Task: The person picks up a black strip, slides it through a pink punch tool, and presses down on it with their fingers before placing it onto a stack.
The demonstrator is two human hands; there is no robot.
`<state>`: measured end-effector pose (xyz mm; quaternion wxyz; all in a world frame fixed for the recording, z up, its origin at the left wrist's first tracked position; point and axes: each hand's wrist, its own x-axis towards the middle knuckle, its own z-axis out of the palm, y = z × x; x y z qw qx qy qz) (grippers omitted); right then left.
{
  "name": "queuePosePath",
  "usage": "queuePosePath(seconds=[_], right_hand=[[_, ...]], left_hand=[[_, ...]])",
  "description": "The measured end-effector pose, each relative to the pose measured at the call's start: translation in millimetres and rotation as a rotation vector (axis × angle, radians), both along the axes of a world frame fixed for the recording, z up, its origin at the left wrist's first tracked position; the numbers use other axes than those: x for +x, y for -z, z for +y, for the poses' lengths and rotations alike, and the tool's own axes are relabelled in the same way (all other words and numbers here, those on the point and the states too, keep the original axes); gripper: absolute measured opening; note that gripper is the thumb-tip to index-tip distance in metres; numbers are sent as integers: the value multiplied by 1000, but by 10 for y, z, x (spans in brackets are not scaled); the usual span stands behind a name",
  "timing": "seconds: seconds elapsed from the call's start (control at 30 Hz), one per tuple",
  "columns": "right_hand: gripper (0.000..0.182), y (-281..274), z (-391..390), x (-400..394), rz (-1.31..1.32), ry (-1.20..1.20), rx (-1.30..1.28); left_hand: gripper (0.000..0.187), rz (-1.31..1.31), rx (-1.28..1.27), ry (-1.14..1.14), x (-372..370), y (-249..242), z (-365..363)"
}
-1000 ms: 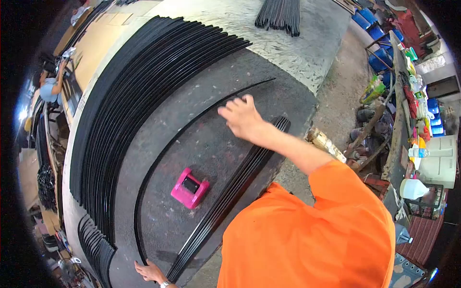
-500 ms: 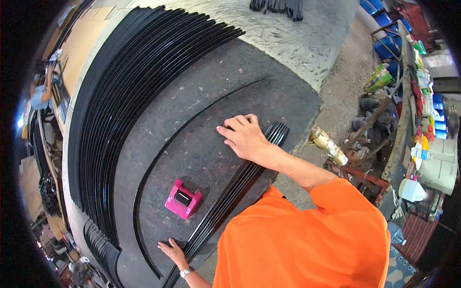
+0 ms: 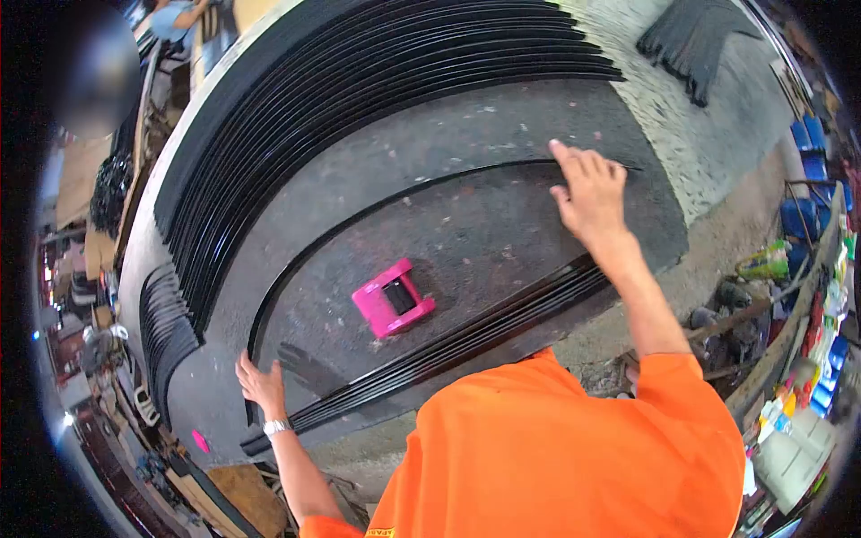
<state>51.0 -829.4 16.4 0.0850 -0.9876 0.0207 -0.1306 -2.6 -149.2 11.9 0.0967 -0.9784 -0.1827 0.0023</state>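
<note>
A single thin black strip point(image 3: 359, 211) lies in a long curve across the dark tabletop. At its right end my right hand point(image 3: 592, 193) is over the strip, fingers stretched out and thumb apart. My left hand point(image 3: 262, 387), with a watch at the wrist, is by the strip's left end, fingers spread. Whether either hand presses on the strip cannot be seen. Between the hands sits a pink block-like object point(image 3: 381, 309) with a black middle. A bundle of black strips point(image 3: 448, 345) runs along the near edge, below both hands.
Many black strips point(image 3: 359, 81) are laid side by side along the far edge. A shorter group point(image 3: 166, 323) lies at the left, and another bunch point(image 3: 695, 45) at the far right. A small pink piece point(image 3: 200, 440) is near the left corner. Another person point(image 3: 170, 20) is at the upper left.
The view has turned. My right hand has moved from above the near bundle to the lone strip's right end. My left hand has gone from the bundle to the strip's left end.
</note>
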Motion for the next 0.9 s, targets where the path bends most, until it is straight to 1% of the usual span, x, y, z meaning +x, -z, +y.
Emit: queuePosePath(seconds=[0.13, 0.2, 0.3, 0.4, 0.5, 0.53, 0.63, 0.67, 0.77, 0.83, 0.9], right_hand=[[73, 60, -136, 269, 10, -71, -167], [70, 113, -164, 341, 39, -101, -232], [63, 117, -118, 406, 139, -99, -228], [60, 115, -100, 466, 115, -102, -242], [58, 120, -121, 542, 154, -95, -243], [58, 112, -135, 586, 141, -90, -245], [58, 122, -237, 762, 102, -68, -252], [58, 151, -306, 850, 83, -56, -255], [56, 167, -399, 1134, 61, -15, -264], [56, 189, -482, 1329, 19, -8, -261], [56, 223, -548, 1426, 33, 15, -262]], left_hand=[[87, 36, 74, -15, 313, -36, 432], [84, 45, 33, 15, 440, 25, 626], [73, 138, -3, -35, 616, 148, 790], [53, 198, -216, -105, 777, 188, 850], [35, 236, -280, -57, 893, 237, 944], [27, 173, -285, -2, 915, 230, 911], [26, 151, -241, 60, 1145, 338, 1001], [24, 145, -277, 65, 1252, 337, 972], [22, 83, -203, 158, 1569, 250, 739], [21, 58, -265, 190, 1845, 218, 626], [21, 41, -256, 206, 2002, 211, 543]])
